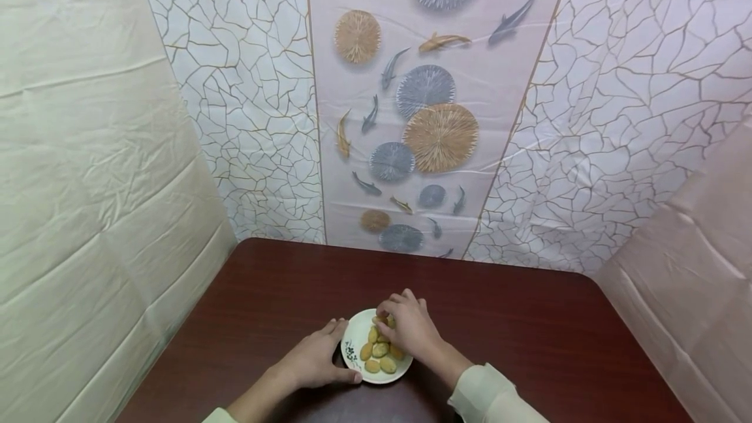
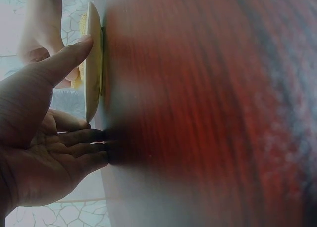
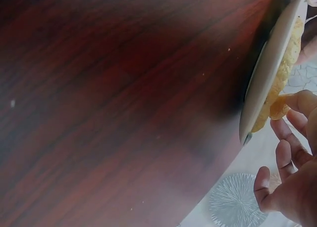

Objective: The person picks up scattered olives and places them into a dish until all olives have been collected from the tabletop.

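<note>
A small white plate [image 1: 360, 329] with a dark floral print on its left side lies on the table and bears several yellow, oval, flattish food pieces [image 1: 380, 350]. My left hand [image 1: 311, 356] holds the plate from the left. In the left wrist view its thumb lies on the near rim of the plate [image 2: 92, 64] and its index fingertip touches the far end, the other fingers reaching down to the tabletop. Over the far part of the plate, my right hand [image 1: 413, 326] pinches one yellow piece [image 3: 280, 108] between thumb and index finger, its other fingers loosely bent.
The dark red-brown wooden table [image 1: 282, 286] has rounded far corners. Behind it hangs a patterned cloth [image 1: 393, 214] printed with fish and round shapes. Plain pale cloth walls stand at the left [image 1: 88, 181] and right [image 1: 693, 234].
</note>
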Available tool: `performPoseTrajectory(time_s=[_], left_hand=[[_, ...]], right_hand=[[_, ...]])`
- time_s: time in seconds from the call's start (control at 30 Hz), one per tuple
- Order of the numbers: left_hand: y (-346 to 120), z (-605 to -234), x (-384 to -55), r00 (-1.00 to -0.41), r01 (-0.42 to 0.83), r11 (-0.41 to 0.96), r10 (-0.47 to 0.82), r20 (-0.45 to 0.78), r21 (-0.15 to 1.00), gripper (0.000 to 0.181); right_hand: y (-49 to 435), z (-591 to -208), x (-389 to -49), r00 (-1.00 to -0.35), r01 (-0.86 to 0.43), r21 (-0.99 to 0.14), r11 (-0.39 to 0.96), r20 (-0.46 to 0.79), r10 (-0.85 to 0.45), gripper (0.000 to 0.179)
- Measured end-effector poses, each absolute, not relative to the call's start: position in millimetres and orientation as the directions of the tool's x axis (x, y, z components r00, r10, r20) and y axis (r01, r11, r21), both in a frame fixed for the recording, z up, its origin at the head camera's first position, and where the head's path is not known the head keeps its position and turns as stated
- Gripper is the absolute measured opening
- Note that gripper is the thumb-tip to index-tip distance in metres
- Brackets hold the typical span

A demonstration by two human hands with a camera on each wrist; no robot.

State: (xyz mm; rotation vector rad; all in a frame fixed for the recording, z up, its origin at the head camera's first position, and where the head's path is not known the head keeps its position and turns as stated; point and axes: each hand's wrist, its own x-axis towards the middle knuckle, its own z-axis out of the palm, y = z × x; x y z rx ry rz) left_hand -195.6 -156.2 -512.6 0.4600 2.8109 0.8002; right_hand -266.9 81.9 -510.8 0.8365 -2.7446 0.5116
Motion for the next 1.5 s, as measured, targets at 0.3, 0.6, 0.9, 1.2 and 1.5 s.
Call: performPoseTrajectory(time_s=[0.3, 0.6, 0.9, 1.2, 1.5], left_hand=[[-155.3, -512.4, -193.4, -0.934, 0.243, 0.812, 0.343, -0.097, 0.531, 0.121], [-155.2, -510.2, -190.7, -0.933, 0.246, 0.809, 0.346, -0.094, 0.533, 0.119], [-153.6, -511.5, -189.7, -0.929, 0.259, 0.807, 0.359, -0.092, 0.531, 0.12], [-152.5, -513.5, -191.5, -0.927, 0.262, 0.803, 0.363, -0.091, 0.535, 0.12], [-161.7, -512.3, -190.9, -0.928, 0.257, 0.795, 0.362, -0.091, 0.549, 0.115]], right_hand=[[79.8, -516.3, -267.5, -0.817, -0.566, -0.259, 0.783, 0.302, -0.491, 0.013], [78.8, -518.5, -267.1, -0.82, -0.563, -0.251, 0.788, 0.291, -0.493, 0.012], [81.9, -520.2, -263.0, -0.825, -0.558, -0.28, 0.782, 0.294, -0.483, 0.015], [90.8, -513.6, -255.8, -0.835, -0.543, -0.292, 0.787, 0.29, -0.468, 0.025], [103.9, -508.8, -231.2, -0.853, -0.515, -0.272, 0.813, 0.26, -0.453, 0.058]])
